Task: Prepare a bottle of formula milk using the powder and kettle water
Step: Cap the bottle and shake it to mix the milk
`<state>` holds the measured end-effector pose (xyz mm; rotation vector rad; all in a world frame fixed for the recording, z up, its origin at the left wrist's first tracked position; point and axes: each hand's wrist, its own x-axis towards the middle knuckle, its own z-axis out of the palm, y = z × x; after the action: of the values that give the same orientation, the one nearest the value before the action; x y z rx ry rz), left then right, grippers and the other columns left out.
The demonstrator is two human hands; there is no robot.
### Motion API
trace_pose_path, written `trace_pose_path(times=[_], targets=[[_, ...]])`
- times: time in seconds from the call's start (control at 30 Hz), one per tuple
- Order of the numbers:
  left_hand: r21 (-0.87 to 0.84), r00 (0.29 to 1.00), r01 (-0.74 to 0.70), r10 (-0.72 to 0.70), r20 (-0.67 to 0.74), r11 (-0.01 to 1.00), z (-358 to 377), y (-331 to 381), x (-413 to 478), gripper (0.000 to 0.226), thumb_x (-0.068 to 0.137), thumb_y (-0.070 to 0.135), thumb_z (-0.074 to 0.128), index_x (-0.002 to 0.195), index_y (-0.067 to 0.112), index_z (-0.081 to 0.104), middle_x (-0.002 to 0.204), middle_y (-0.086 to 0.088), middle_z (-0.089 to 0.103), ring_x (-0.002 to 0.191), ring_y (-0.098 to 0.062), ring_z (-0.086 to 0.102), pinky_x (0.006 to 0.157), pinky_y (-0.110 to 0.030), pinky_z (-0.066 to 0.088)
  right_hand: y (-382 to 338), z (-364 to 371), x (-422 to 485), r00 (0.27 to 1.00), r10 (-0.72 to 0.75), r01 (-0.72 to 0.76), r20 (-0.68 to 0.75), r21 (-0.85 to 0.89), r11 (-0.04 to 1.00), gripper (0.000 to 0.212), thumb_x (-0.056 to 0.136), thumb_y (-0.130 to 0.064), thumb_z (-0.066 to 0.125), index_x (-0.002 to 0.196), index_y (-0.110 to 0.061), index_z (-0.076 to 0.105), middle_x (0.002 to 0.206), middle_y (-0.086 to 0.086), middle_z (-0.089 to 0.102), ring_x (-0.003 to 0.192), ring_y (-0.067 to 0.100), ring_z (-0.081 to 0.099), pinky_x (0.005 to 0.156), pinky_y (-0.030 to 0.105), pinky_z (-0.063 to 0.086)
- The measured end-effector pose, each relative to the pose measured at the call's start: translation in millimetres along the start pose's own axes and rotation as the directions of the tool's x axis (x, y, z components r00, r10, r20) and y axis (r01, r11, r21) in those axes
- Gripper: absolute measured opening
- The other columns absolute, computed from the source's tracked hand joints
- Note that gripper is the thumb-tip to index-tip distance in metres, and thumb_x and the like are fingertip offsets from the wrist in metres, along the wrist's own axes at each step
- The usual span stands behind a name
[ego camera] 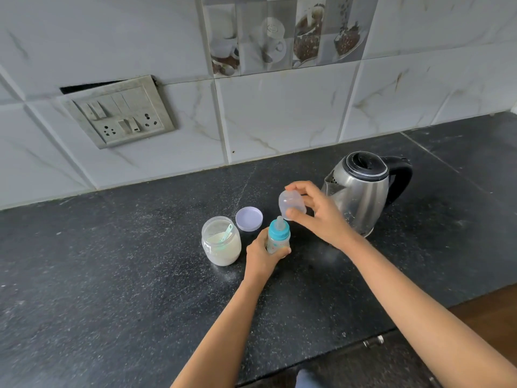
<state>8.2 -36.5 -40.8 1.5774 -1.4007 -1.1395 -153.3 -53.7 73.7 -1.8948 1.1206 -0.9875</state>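
Clear cap pinched between right hand thumb and fingertips, just above bottle. Left hand fingers curl round bottle, upright on counter, teat on. Jar open, scoop inside, lid beside. Kettle closed. Bottle fill unclear: probably either uncapping at the start or capping at the end.

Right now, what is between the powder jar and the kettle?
In the head view: the purple lid, the baby bottle gripped by the left hand, and the right hand holding its clear cap.
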Motion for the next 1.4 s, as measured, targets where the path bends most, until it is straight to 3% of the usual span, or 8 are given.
trace_pose_path(times=[0.1,0.2,0.67,0.83,1.07,1.23,1.3,1.4], targets=[[-0.006,0.999,-0.024,0.024,-0.025,1.000,1.2,-4.6,-1.8,0.059,0.072,0.027,0.082,0.125,0.025,0.057,0.111,0.010,0.069,0.097,-0.003,0.065,0.092,-0.033,0.054,24.8,26.4,1.0,0.998,-0.054,0.057,0.044,-0.071,0.996,0.042,0.088,-0.019,0.065,0.126,-0.025,0.047,0.124,-0.006,0.053,0.116,0.011,0.054,0.093,0.037,0.050],[-0.014,1.000,-0.021,0.020,-0.015,1.000,1.1,-4.4,-2.5,0.054,0.071,0.032,0.080,0.120,0.025,0.058,0.103,0.009,0.071,0.091,-0.004,0.067,0.086,-0.036,0.056,43.2,43.6,-4.1,0.994,-0.092,0.102,0.066,-0.164,0.981,0.048,0.089,-0.013,0.062,0.132,-0.030,0.050,0.128,-0.004,0.050,0.120,0.004,0.047,0.099,0.023,0.042],[0.029,0.998,-0.056,0.057,-0.039,0.998,2.9,-10.8,0.4,0.060,0.072,0.036,0.079,0.127,0.026,0.057,0.112,0.011,0.068,0.101,-0.004,0.064,0.090,-0.031,0.054,88.6,65.2,-9.4,0.982,-0.187,0.182,-0.005,-0.205,0.962,0.054,0.091,-0.012,0.060,0.135,-0.027,0.032,0.136,0.009,0.043,0.123,-0.006,0.038,0.097,0.010,0.038],[0.025,0.993,-0.091,0.092,-0.067,0.996,3.9,-13.3,-1.6,0.059,0.075,0.034,0.078,0.129,0.026,0.056,0.116,0.012,0.067,0.106,-0.002,0.062,0.094,-0.029,0.052,95.9,71.2,-7.8,0.980,-0.198,0.199,0.028,-0.195,0.960,0.051,0.091,-0.031,0.050,0.135,-0.031,0.026,0.137,0.016,0.041,0.123,0.007,0.041,0.099,0.008,0.036],[0.364,0.991,-0.110,0.132,-0.037,0.925,-9.2,-29.6,-24.9,0.069,0.080,0.043,0.073,0.140,0.024,0.042,0.134,0.010,0.055,0.123,-0.008,0.050,0.099,-0.030,0.045,94.8,72.9,-11.7,0.990,-0.137,0.140,0.033,-0.128,0.982,0.073,0.082,-0.024,0.071,0.134,-0.036,0.022,0.132,0.011,0.040,0.108,0.002,0.042,0.091,0.014,0.039],[0.566,0.973,-0.081,0.188,-0.134,0.821,-11.7,-33.8,-45.8,0.048,0.098,0.027,0.052,0.142,0.011,0.043,0.144,-0.006,0.048,0.133,-0.022,0.044,0.107,-0.031,0.035,86.5,74.7,-6.6,0.995,-0.098,0.102,0.036,-0.145,0.984,0.085,0.080,-0.011,0.073,0.136,-0.045,0.018,0.130,0.004,0.025,0.110,0.002,0.036,0.095,0.012,0.035],[0.583,0.976,-0.089,0.186,-0.108,0.807,-12.5,-37.0,-49.5,0.047,0.098,0.024,0.049,0.142,0.009,0.043,0.146,-0.010,0.047,0.136,-0.025,0.042,0.112,-0.031,0.029,75.9,69.4,4.7,0.998,0.019,-0.016,0.052,-0.055,0.998,0.089,0.082,-0.010,0.070,0.137,-0.054,0.016,0.130,0.001,0.026,0.107,0.001,0.039,0.092,0.003,0.029],[0.614,0.976,-0.118,0.204,-0.071,0.780,-13.3,-47.7,-54.3,0.055,0.096,0.038,0.037,0.142,0.009,0.043,0.148,-0.010,0.044,0.140,-0.023,0.037,0.117,-0.029,0.018,66.4,56.6,19.5,0.979,0.194,-0.204,0.067,0.234,0.951,0.097,0.082,-0.006,0.067,0.143,-0.055,0.009,0.138,-0.017,0.030,0.118,-0.003,0.041,0.099,0.016,0.034]])
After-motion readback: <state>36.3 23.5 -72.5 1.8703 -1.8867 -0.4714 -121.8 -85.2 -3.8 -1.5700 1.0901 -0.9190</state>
